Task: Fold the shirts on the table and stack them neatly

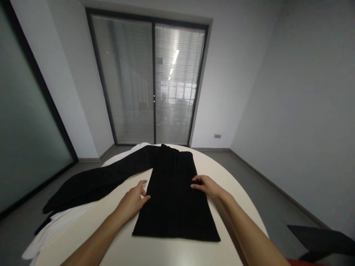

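A black garment [176, 207] lies flat on the pale table [177, 253], wider at its near hem and narrower at the far end, where some folds bunch up. My left hand [133, 199] is at its left edge, thumb and fingers apart, the thumb tip just over the cloth. On the opposite edge my right hand [208, 186] has its fingertips over the cloth, with a gap between thumb and forefinger. Neither hand has cloth visibly pinched in it. Whether this piece is a skirt or folded trousers, I cannot tell.
Another black garment [97, 181] stretches along the table's left side and hangs past the edge, over white cloth [66, 221]. The table's curved rim runs round to the right. A dark chair-like shape [321, 238] stands at lower right. Glass doors with blinds [130, 85] are beyond.
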{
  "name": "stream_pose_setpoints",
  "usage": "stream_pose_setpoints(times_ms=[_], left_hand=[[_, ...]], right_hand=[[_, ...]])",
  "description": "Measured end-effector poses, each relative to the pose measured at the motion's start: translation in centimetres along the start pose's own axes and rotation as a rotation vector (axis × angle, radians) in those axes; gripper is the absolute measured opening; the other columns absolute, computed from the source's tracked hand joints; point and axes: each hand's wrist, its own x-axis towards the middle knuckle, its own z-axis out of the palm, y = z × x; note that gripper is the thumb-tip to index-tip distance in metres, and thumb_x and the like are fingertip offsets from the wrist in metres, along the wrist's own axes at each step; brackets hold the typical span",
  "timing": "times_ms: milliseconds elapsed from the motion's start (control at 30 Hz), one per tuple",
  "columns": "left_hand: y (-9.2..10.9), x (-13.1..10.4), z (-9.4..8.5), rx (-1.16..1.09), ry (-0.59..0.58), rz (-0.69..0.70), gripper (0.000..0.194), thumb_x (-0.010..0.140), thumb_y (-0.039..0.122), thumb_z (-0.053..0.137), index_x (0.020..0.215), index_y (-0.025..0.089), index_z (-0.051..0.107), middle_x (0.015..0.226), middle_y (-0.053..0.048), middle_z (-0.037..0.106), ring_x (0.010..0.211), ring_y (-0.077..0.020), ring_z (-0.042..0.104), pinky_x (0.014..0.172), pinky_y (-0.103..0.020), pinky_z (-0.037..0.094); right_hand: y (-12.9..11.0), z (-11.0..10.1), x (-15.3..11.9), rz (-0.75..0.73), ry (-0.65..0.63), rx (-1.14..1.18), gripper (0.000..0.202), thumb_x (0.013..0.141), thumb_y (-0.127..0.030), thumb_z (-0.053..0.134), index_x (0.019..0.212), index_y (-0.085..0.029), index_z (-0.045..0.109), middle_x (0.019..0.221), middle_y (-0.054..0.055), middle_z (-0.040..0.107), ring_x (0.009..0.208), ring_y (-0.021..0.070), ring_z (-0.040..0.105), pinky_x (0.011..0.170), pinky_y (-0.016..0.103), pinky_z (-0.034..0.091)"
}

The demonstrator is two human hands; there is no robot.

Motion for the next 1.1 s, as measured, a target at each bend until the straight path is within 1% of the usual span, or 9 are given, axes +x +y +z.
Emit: stream_pose_setpoints(times_ms=[167,300,467,533,667,733,833,1000,1100], left_hand=[[0.6,-0.2,-0.4,-0.183,-0.127,-0.053,0.052,0.079,0.026,0.057,0.129,0.02,0.042,0.085,0.001,0.06,0.056,-0.0142,0.057,0.054,-0.027,0.041],[0.7,-1.3,-1.7,-0.388,-0.388,-0.179,0.053,0.069,0.03,0.064,0.115,0.024,0.039,0.085,0.005,0.057,0.045,-0.01,0.052,0.041,-0.024,0.037],[1.6,-3.1,-3.6,-0.215,-0.831,-0.246,0.062,0.051,0.025,0.077,0.101,0.025,0.04,0.077,0.004,0.066,0.048,-0.0149,0.059,0.041,-0.024,0.042],[2.2,-3.4,-3.9,-0.117,-0.921,-0.255,0.064,0.048,0.025,0.08,0.1,0.024,0.042,0.075,0.004,0.067,0.048,-0.0161,0.06,0.04,-0.023,0.04],[3.0,-3.0,-3.8,-0.056,-0.673,-0.097,0.039,0.069,0.045,0.072,0.09,0.022,0.049,0.071,0.004,0.062,0.052,-0.0138,0.057,0.044,-0.024,0.035],[3.0,-2.5,-3.4,-0.025,-0.529,-0.024,0.038,0.077,0.056,0.064,0.086,0.02,0.052,0.068,0.003,0.059,0.059,-0.0153,0.057,0.05,-0.025,0.036],[2.9,-2.1,-2.7,0.021,-0.371,0.036,0.038,0.081,0.057,0.062,0.089,0.02,0.056,0.069,0.003,0.061,0.065,-0.0169,0.058,0.057,-0.026,0.037],[2.7,-1.9,-1.6,0.034,-0.278,0.196,0.046,0.077,0.048,0.069,0.115,0.024,0.061,0.096,-0.001,0.067,0.078,-0.019,0.061,0.067,-0.027,0.041],[2.6,-1.8,-1.2,0.045,-0.289,0.24,0.034,0.076,0.041,0.071,0.105,0.024,0.066,0.098,-0.002,0.067,0.086,-0.021,0.061,0.075,-0.028,0.043]], right_hand=[[-1.1,-0.6,-0.4,0.028,-0.078,0.047,0.039,0.08,-0.053,0.066,0.095,-0.018,0.073,0.085,0.004,0.069,0.078,0.0196,0.059,0.071,0.029,0.042],[-2.3,-1.3,-1.5,0.068,-0.238,0.127,0.04,0.074,-0.054,0.071,0.088,-0.017,0.073,0.075,0.001,0.065,0.068,0.0159,0.054,0.063,0.026,0.038],[-3.6,-1.9,-3.1,0.18,-0.488,0.073,0.042,0.056,-0.049,0.084,0.083,-0.018,0.073,0.068,-0.004,0.059,0.063,0.0121,0.047,0.058,0.024,0.033],[-4.3,-2.0,-3.5,0.237,-0.537,0.029,0.048,0.053,-0.052,0.086,0.084,-0.018,0.073,0.065,-0.005,0.056,0.062,0.0114,0.045,0.056,0.024,0.032],[-5.3,-2.2,-3.9,0.204,-0.478,-0.02,0.046,0.063,-0.059,0.079,0.083,-0.018,0.073,0.064,-0.005,0.055,0.063,0.0113,0.046,0.057,0.024,0.031],[-5.3,-2.2,-3.9,0.177,-0.465,-0.008,0.043,0.063,-0.055,0.08,0.081,-0.017,0.072,0.066,-0.004,0.057,0.064,0.0113,0.048,0.057,0.024,0.032],[-5.1,-2.2,-3.9,0.135,-0.483,0.057,0.04,0.06,-0.049,0.083,0.078,-0.017,0.067,0.067,-0.005,0.056,0.064,0.0107,0.048,0.057,0.023,0.033],[-5.1,-2.2,-4.1,0.128,-0.495,0.131,0.042,0.06,-0.047,0.084,0.08,-0.018,0.062,0.069,-0.005,0.056,0.065,0.0104,0.048,0.058,0.023,0.034],[-5.3,-2.3,-4.3,0.124,-0.516,0.08,0.04,0.064,-0.05,0.081,0.079,-0.018,0.062,0.068,-0.006,0.053,0.063,0.0099,0.045,0.057,0.023,0.032]])
